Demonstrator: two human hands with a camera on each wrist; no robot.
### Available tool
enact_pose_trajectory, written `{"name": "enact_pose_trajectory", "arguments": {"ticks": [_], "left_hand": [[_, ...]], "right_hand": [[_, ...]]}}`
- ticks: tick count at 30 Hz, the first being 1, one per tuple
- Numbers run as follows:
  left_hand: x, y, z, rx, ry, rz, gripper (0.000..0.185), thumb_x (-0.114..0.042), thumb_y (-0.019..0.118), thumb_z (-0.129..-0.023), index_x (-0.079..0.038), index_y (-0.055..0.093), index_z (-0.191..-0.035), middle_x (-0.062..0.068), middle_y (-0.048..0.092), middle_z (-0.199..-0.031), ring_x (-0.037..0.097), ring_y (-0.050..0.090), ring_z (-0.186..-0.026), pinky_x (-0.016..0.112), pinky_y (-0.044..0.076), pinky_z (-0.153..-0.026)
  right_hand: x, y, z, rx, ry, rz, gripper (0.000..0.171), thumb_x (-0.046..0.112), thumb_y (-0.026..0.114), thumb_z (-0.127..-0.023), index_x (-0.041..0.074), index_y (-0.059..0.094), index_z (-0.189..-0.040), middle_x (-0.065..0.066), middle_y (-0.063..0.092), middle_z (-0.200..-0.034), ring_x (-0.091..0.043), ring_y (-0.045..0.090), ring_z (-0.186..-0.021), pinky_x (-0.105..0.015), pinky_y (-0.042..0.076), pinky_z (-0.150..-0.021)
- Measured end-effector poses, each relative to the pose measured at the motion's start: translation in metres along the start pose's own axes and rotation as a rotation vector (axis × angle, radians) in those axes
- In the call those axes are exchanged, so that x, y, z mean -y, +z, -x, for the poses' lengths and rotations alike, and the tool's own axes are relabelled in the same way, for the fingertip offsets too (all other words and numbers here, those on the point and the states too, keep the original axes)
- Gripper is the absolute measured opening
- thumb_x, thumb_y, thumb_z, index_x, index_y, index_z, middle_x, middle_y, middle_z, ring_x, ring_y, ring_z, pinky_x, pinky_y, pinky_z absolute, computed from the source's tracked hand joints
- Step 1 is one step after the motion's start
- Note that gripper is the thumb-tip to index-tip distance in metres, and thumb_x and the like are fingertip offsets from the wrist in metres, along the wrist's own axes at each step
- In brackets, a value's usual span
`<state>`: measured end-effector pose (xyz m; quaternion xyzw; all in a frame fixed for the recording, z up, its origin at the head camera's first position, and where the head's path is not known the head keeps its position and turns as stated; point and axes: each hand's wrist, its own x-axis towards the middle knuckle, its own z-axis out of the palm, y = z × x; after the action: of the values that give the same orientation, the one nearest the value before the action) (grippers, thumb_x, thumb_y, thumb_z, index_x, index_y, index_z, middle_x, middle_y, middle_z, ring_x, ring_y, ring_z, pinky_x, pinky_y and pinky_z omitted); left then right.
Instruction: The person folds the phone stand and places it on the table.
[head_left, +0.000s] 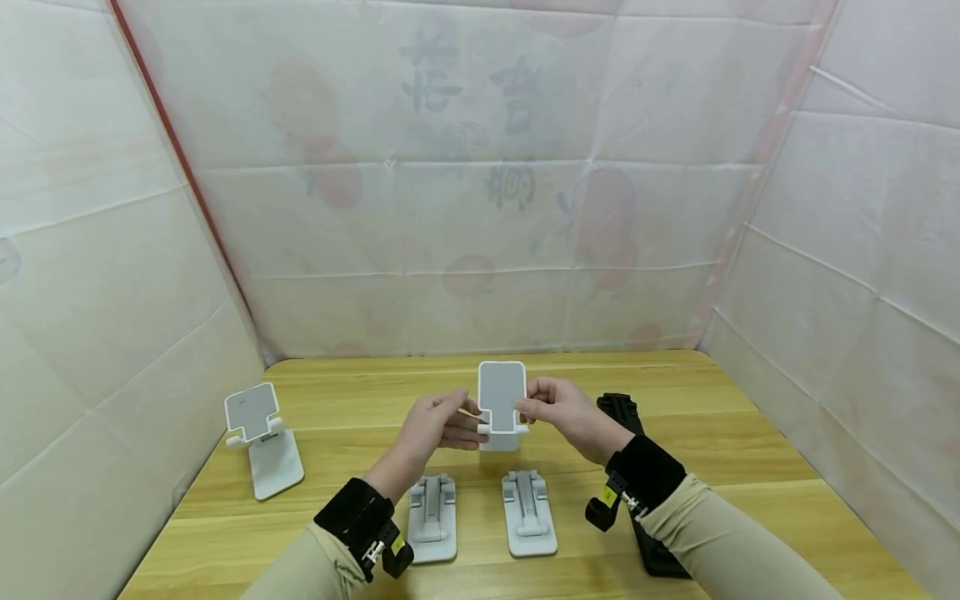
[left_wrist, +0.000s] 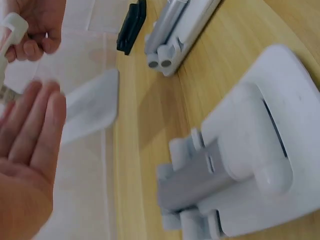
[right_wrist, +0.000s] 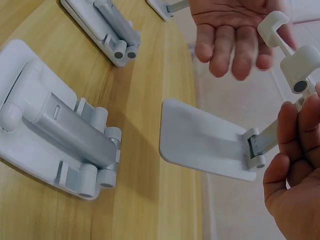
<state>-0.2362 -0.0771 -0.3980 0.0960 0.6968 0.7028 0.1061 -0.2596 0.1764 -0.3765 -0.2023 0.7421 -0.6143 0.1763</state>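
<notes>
An unfolded white phone stand (head_left: 501,392) with a grey pad on its upper plate is held up between my hands. My right hand (head_left: 566,412) pinches the right edge of that plate. In the right wrist view the stand's base (right_wrist: 205,142) hangs off the table surface, its arm unfolded. My left hand (head_left: 435,429) is beside the stand's left side with fingers extended; in the left wrist view its straight fingers (left_wrist: 47,130) hold nothing. Nearer to me lie two folded phone stands, one on the left (head_left: 432,521) and one on the right (head_left: 529,517).
Another unfolded phone stand (head_left: 273,458) stands at the table's left. A long black object (head_left: 656,550) lies on the right, partly hidden behind my right wrist. Pale sheets (head_left: 465,225) enclose the wooden table (head_left: 360,387) at the back and sides.
</notes>
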Motion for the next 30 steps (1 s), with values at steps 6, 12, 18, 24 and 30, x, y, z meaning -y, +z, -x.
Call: {"name": "enact_pose_trajectory", "arguments": {"ticks": [6, 12, 18, 24, 30], "left_hand": [[0.012, -0.007, -0.001, -0.268, -0.047, -0.019, 0.034, -0.024, 0.049, -0.109, 0.004, 0.065, -0.115, 0.023, 0.072, -0.111, 0.036, 0.072, -0.102, 0.045, 0.064, -0.087], [0.023, -0.008, -0.004, -0.202, -0.120, -0.012, 0.047, -0.026, 0.050, -0.108, 0.007, 0.046, -0.141, 0.029, 0.055, -0.141, 0.046, 0.054, -0.131, 0.051, 0.053, -0.107], [0.030, -0.007, -0.007, -0.060, -0.155, 0.095, 0.063, -0.033, 0.052, -0.108, 0.006, 0.032, -0.153, 0.029, 0.048, -0.149, 0.043, 0.054, -0.133, 0.053, 0.046, -0.113], [0.033, -0.006, -0.010, -0.003, -0.126, 0.163, 0.054, -0.019, 0.057, -0.106, 0.010, 0.042, -0.148, 0.030, 0.058, -0.138, 0.037, 0.064, -0.122, 0.048, 0.054, -0.105], [0.030, -0.006, -0.012, -0.142, -0.126, 0.035, 0.041, -0.004, 0.066, -0.098, 0.008, 0.056, -0.136, 0.026, 0.068, -0.124, 0.034, 0.071, -0.107, 0.045, 0.063, -0.090]], "right_hand": [[-0.002, -0.001, 0.000, 0.002, -0.021, -0.024, 0.028, 0.029, 0.066, -0.102, 0.003, 0.058, -0.107, -0.005, 0.061, -0.100, -0.042, 0.051, -0.108, -0.040, 0.043, -0.097], [0.004, 0.003, -0.001, 0.002, -0.049, -0.041, 0.024, 0.025, 0.064, -0.103, 0.001, 0.059, -0.105, -0.006, 0.063, -0.099, -0.037, 0.053, -0.102, -0.039, 0.046, -0.095], [0.006, 0.007, -0.002, 0.009, -0.076, -0.083, 0.018, 0.022, 0.063, -0.103, 0.004, 0.060, -0.103, -0.006, 0.063, -0.097, -0.027, 0.056, -0.095, -0.037, 0.048, -0.090], [0.005, 0.008, -0.001, 0.026, -0.089, -0.081, 0.019, 0.022, 0.062, -0.104, 0.004, 0.060, -0.105, -0.004, 0.063, -0.096, -0.025, 0.057, -0.093, -0.034, 0.049, -0.087], [0.006, 0.006, 0.001, 0.034, -0.087, -0.025, 0.025, 0.024, 0.064, -0.103, 0.001, 0.060, -0.109, -0.003, 0.064, -0.098, -0.027, 0.058, -0.095, -0.037, 0.050, -0.091]]}}
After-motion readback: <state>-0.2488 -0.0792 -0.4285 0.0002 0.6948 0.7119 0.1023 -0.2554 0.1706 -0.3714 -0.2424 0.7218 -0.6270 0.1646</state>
